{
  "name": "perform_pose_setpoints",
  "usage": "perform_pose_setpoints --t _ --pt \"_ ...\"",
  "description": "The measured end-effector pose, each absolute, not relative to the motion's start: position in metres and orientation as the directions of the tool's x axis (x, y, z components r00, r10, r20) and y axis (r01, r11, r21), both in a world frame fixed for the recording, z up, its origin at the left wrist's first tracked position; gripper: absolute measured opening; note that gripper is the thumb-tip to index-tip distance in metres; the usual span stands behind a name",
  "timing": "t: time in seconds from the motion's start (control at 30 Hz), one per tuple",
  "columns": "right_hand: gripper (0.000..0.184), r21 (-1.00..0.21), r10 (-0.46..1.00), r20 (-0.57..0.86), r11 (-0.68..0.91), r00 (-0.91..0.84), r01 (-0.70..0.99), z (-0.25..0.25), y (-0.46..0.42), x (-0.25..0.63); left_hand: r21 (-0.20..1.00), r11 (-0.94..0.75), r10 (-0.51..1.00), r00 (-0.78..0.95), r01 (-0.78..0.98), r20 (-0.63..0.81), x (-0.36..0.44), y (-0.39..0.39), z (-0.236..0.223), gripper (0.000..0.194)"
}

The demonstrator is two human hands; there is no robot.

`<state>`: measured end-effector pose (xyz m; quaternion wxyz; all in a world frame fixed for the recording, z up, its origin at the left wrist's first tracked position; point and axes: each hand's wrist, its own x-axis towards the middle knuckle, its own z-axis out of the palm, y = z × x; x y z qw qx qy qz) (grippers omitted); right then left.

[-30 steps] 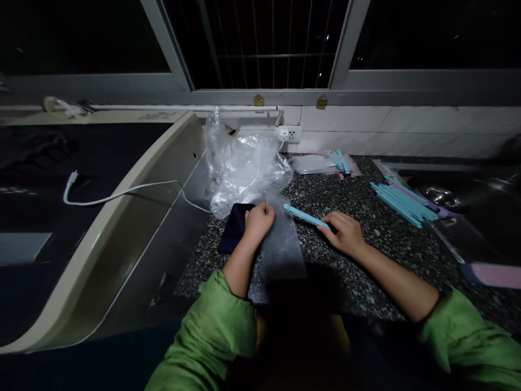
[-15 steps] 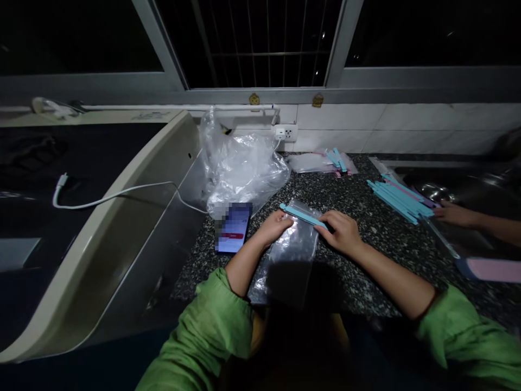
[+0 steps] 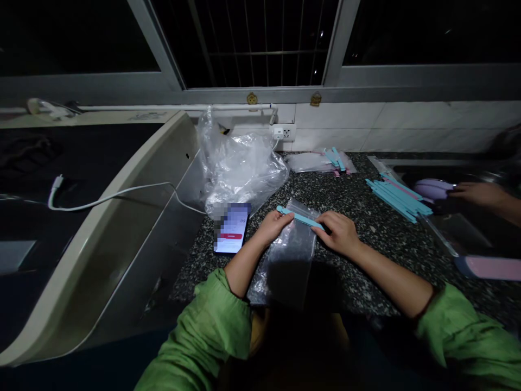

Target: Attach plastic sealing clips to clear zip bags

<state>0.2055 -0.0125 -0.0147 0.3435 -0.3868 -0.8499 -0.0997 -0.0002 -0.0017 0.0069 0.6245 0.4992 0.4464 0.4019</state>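
Observation:
A long light-blue bag sealing clip [image 3: 303, 219] lies slantwise across the upper part of a clear plastic bag [image 3: 291, 250] on the counter. My left hand [image 3: 272, 226] is closed on the clip near its rounded left end, thumb on top. At the clip's right end, my right hand [image 3: 338, 230] pinches it between thumb and fingers. The lower part of the bag spreads toward me, partly in shadow. Whether the bag's film runs inside the clip, I cannot make out.
Left of my hands lies a lit phone [image 3: 232, 231]. Behind it sits a crumpled clear plastic bag [image 3: 244, 168]. Several blue clips [image 3: 396, 200] lie at the right, near the sink. Another person's hand [image 3: 480, 194] touches a purple object [image 3: 433, 188]. A pink-topped item [image 3: 494, 267] lies nearer.
My left thumb has moved up onto the blue clip. The other person's hand has moved right, away from the pile of clips, to the purple object.

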Motion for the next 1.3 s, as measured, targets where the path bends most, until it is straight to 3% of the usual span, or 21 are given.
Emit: perform_pose_setpoints --t 0.47,0.9,1.07,1.3 --pt "0.015 -0.081 0.604 0.671 0.637 -0.431 0.767 -0.012 -0.018 0.191 0.991 0.124 0.917 0.386 -0.047 -0.096 0.009 -0.002 -0.004 0.033" --pt "0.013 -0.104 0.579 0.684 0.680 -0.444 0.726 -0.016 -0.017 0.197 0.968 0.210 0.929 0.337 -0.137 -0.154 -0.006 0.001 0.004 0.020" --pt "0.013 -0.075 0.576 0.674 0.677 -0.463 0.732 -0.016 -0.017 0.196 0.983 0.120 0.962 0.261 -0.141 -0.080 -0.003 0.001 0.000 0.034" --pt "0.013 -0.090 0.572 0.691 0.675 -0.442 0.732 -0.013 -0.019 0.197 0.989 0.110 0.969 0.231 -0.098 -0.085 0.001 0.004 -0.007 0.044"
